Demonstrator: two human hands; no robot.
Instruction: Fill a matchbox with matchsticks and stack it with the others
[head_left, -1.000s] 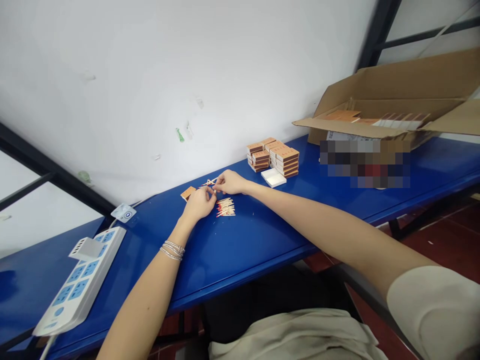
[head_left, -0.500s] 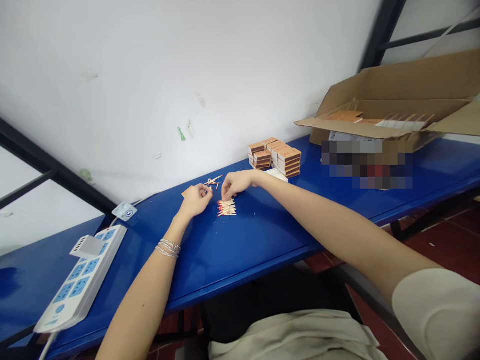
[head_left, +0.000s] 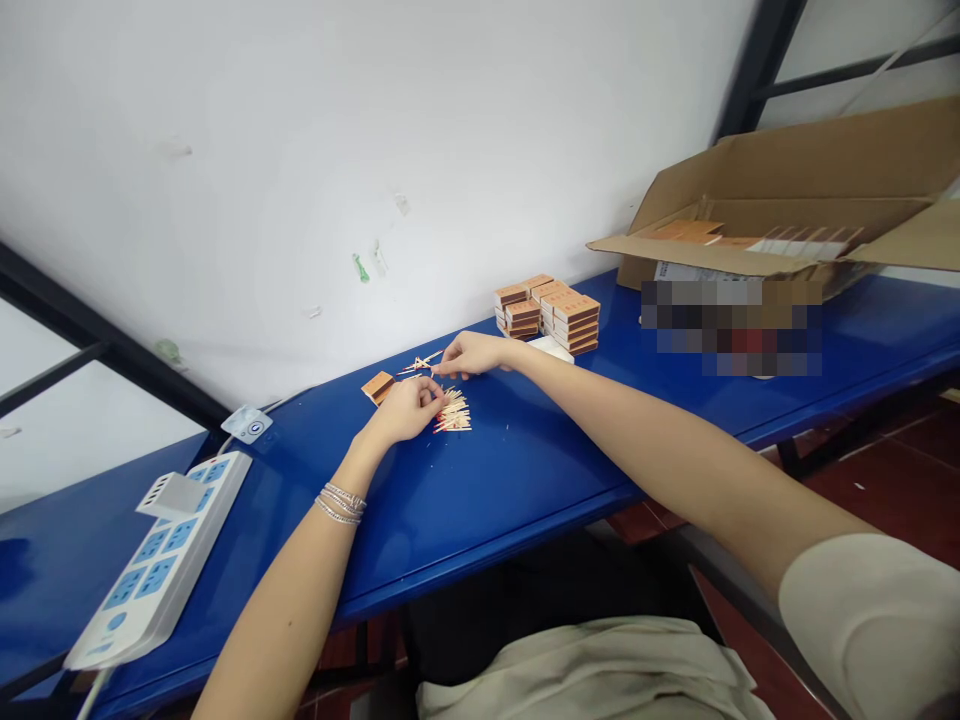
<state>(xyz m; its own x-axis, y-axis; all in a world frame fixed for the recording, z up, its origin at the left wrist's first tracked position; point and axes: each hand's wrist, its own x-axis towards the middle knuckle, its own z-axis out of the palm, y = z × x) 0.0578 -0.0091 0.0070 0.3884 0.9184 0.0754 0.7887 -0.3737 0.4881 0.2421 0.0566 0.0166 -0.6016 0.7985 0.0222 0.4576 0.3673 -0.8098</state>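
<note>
A neat heap of red-tipped matches [head_left: 456, 415] lies on the blue table. At its left edge is my left hand [head_left: 409, 408], thumb and fingers pinched together; what they hold, if anything, is hidden. Farther back, my right hand [head_left: 474, 354] is closed in a pinch on what looks like a single match [head_left: 433, 371]. Just beyond its fingertips a few loose matches [head_left: 421, 363] lie crossed over each other. An orange-brown matchbox [head_left: 378, 385] sits behind my left hand, partly covered by it.
Stacked matchboxes [head_left: 562, 312] stand by the wall, with a white item [head_left: 552, 347] in front. An open cardboard box [head_left: 795, 215] with more matchboxes is at right. A power strip [head_left: 169, 555] and a small white device [head_left: 248, 423] lie at left on the table [head_left: 480, 510].
My left hand has moved right and toward me to the match heap, uncovering more of the matchbox. My right hand has left the heap and shifted back to the loose matches.
</note>
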